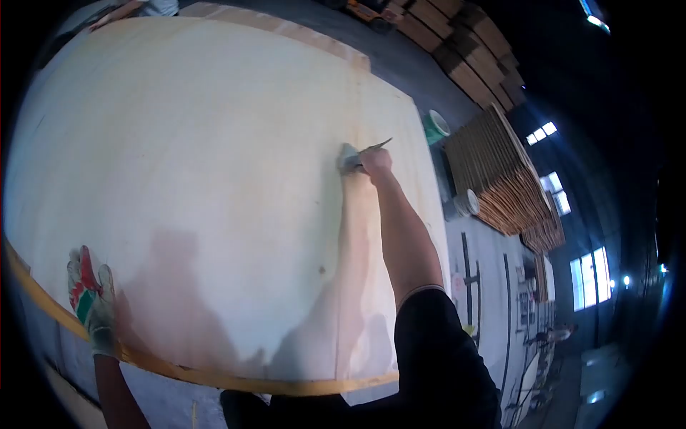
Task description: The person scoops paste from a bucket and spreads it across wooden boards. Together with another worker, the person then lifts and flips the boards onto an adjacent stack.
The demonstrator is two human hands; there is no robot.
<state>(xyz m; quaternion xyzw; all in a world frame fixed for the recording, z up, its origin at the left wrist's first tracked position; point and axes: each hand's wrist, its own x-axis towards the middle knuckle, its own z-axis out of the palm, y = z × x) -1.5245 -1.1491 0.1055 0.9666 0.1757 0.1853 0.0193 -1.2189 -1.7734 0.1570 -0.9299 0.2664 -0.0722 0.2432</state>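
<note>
A large pale wood panel (236, 143) lies before me, with a yellow strip along its near edge. My right hand (376, 162), bare, is closed around a putty knife (350, 159) and holds it against the panel's right part. The grey blade side points left, and a thin part sticks out to the upper right; the rest is partly hidden by my fingers. My left hand (91, 293), in a white, red and green work glove, lies on the panel near its near-left edge with fingers stretched out. A small dark spot (321, 270) marks the panel between my hands.
Another person's arm (118, 14) reaches the panel's far left corner. Beyond the right edge stand a green bucket (436, 126), a white bucket (466, 203) and a tall stack of thin wood sheets (493, 171). More stacked boards (457, 43) stand at the back.
</note>
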